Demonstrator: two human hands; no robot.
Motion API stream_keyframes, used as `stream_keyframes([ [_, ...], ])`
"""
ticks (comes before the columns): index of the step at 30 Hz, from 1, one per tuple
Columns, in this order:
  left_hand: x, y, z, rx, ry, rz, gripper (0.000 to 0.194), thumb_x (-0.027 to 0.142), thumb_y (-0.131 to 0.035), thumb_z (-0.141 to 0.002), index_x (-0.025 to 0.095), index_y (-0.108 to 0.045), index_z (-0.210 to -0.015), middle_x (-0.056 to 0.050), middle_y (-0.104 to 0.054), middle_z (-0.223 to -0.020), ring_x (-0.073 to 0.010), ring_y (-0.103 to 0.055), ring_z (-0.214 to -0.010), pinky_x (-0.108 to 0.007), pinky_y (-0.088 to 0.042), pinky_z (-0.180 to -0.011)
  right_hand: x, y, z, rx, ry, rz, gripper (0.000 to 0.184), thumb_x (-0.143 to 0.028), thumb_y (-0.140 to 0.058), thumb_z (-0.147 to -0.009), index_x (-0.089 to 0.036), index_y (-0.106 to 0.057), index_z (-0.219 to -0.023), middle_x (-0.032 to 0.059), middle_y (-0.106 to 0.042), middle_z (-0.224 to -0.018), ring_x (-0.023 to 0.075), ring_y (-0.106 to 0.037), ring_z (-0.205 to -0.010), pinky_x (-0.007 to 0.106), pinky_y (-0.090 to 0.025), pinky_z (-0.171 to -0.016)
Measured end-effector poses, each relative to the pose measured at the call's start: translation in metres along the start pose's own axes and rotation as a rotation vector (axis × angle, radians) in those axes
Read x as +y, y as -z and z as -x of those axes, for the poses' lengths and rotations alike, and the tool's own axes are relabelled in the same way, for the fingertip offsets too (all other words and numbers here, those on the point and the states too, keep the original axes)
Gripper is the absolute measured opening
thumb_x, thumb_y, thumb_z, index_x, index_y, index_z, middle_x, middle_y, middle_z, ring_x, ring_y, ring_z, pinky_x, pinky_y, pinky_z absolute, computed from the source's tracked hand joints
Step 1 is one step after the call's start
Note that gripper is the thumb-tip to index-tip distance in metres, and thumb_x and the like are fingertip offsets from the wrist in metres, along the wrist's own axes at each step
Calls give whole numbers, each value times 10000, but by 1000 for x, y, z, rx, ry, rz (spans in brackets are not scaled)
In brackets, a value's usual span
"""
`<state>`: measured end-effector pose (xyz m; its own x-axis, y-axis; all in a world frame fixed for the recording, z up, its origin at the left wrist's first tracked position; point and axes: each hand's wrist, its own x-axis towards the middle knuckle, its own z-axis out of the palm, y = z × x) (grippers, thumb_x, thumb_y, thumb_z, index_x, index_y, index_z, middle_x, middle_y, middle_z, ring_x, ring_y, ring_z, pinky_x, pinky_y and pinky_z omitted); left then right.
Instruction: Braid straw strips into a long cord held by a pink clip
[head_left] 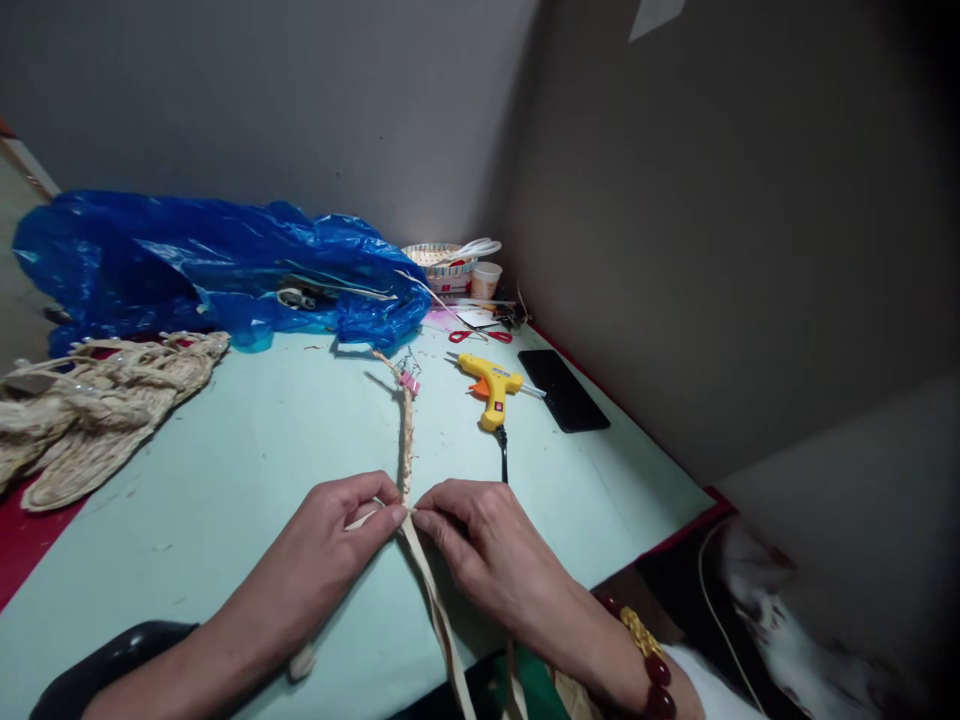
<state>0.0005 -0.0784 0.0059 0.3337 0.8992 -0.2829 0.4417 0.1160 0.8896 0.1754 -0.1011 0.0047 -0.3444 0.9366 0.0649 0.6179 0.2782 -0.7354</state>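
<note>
A narrow braid (407, 440) of pale plant fibre runs down the middle of the table toward me. At its far end a pink binder clip (409, 383) grips it. My left hand (349, 525) pinches the near end of the braid between thumb and forefinger, with a strand looped by the fingers. From the other side my right hand (472, 530) pinches a strand at the same spot, its fingertips almost meeting the left ones. Loose flat fibre strands (439, 620) hang from between the hands over the table's front edge.
A yellow glue gun (493, 388), a black phone (562, 390) and red-handled scissors (480, 337) lie beyond my right hand. Woven straw slippers (127, 420) lie at left. Behind are a blue plastic bag (225, 260), a basket (439, 265) and a paper cup (486, 280).
</note>
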Motion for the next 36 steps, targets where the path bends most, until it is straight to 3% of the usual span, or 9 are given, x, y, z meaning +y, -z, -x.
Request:
stream_keyframes([
  [6, 3, -5, 1, 70, -23, -35, 207, 348, -525, -802, 204, -579, -663, 54, -499, -597, -147, -455, -599, -220, -352, -527, -7, -4, 5, 64, 59, 320, 252, -217, -429, -951, -168, -597, -770, 23, -621, -714, 126, -494, -582, 277, -294, -535],
  [11, 4, -9, 3, 144, -74, -106, 240, 337, -487, -814, 209, -552, -622, 39, -517, -590, -167, -479, -618, -254, -377, -571, -16, -26, 13, 270, 260, 655, 114, -90, -508, -782, -161, -583, -833, 48, -590, -698, 177, -498, -583, 300, -234, -473],
  [15, 2, -7, 4, 79, -68, 28, 257, 369, -512, -820, 205, -534, -623, 50, -486, -594, -154, -470, -614, -257, -379, -589, -22, -44, 18, 366, 423, 807, 215, -34, -514, -692, -87, -611, -877, 72, -578, -660, 206, -505, -550, 310, -290, -425],
  [21, -3, -6, 5, 7, -53, 202, 276, 433, -554, -821, 202, -529, -671, 62, -458, -615, -142, -451, -621, -251, -377, -609, -18, -53, 19, 396, 530, 858, 258, 7, -418, -760, -33, -628, -904, 98, -581, -659, 208, -516, -543, 316, -356, -429],
  [25, -4, -3, 4, 4, -69, 141, 251, 389, -529, -833, 204, -523, -663, 68, -432, -614, -137, -419, -611, -240, -355, -582, -15, -38, 23, 355, 498, 684, 202, -121, -452, -872, -108, -642, -805, 57, -586, -634, 194, -525, -524, 320, -339, -441],
  [28, -3, 0, 5, -19, -48, 115, 253, 388, -497, -839, 207, -507, -663, 69, -394, -618, -138, -383, -615, -240, -340, -574, -14, -15, 25, 224, 366, 405, 302, -276, -466, -925, -157, -643, -712, 35, -587, -615, 158, -531, -506, 290, -334, -450],
  [33, -5, 0, 4, -17, -7, 133, 259, 430, -499, -822, 210, -523, -687, 61, -395, -637, -147, -401, -634, -235, -342, -576, -2, 15, 11, 86, 57, 26, 212, -281, -499, -944, -187, -655, -1052, 39, -699, -868, 147, -636, -715, 246, -457, -661],
  [36, -11, -5, 3, 6, 15, 144, 300, 483, -488, -815, 217, -539, -685, 48, -425, -644, -157, -421, -640, -238, -360, -574, 10, 17, -7, 86, -2, -51, 320, -320, -549, -936, -195, -577, -1229, 59, -682, -1050, 170, -627, -862, 273, -471, -774],
])
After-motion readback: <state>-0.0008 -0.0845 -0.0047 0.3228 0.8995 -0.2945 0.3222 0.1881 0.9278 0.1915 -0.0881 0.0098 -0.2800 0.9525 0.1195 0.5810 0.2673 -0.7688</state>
